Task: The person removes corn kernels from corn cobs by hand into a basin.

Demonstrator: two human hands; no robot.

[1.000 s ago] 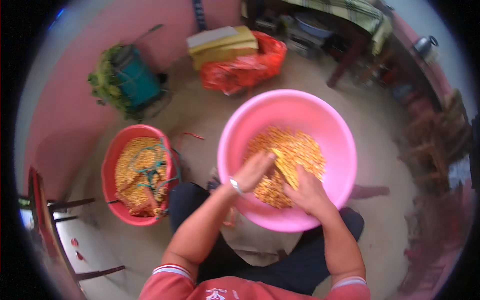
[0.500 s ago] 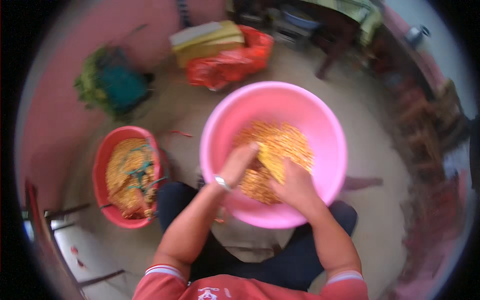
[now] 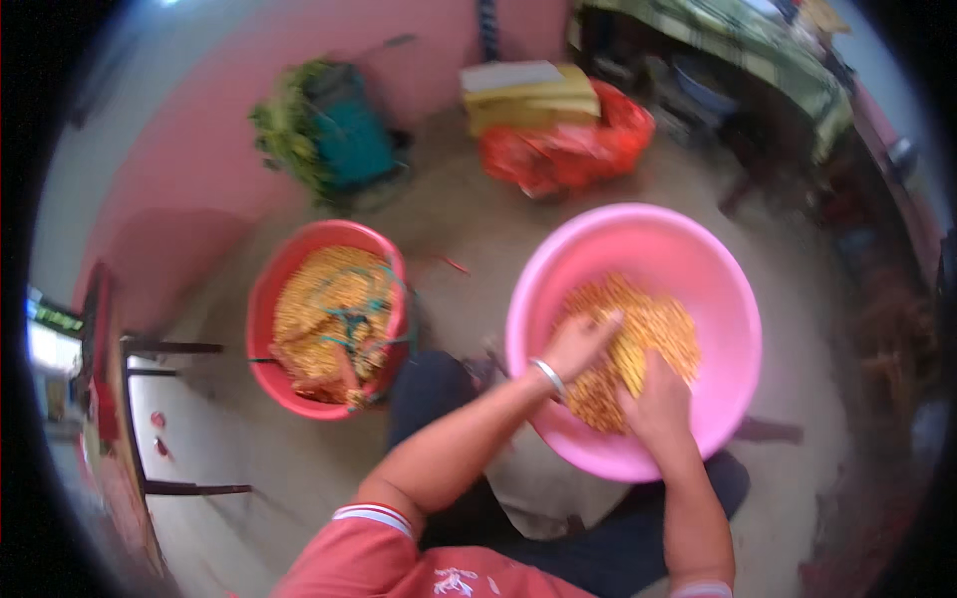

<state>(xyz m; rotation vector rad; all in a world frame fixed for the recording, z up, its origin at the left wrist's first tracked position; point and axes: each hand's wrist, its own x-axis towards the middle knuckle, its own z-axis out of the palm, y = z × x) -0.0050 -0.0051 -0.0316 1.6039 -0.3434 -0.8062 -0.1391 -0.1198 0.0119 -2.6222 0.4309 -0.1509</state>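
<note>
A yellow corn cob [image 3: 628, 361] slants between my two hands, above loose corn kernels [image 3: 670, 324] in a big pink tub [image 3: 735, 299]. My left hand [image 3: 583, 342], with a silver bracelet at the wrist, is closed at the cob's upper left side. From the lower right, my right hand [image 3: 658, 399] wraps round the cob's near end. Fingers partly cover the cob, and some blur softens their outlines. The tub stands in front of my knees.
Left of my knee is a red basin [image 3: 261, 334] of kernels with green strands on top. Behind stand a red plastic bag [image 3: 563, 159], a yellow box [image 3: 528, 98] and a teal container [image 3: 354, 140] beside leafy greens. A wooden-legged table [image 3: 130, 419] borders the left.
The whole view has swung left, so the tub and basin appear farther right. Both hands stay over the tub with the cob between them, their grip slightly shifted.
</note>
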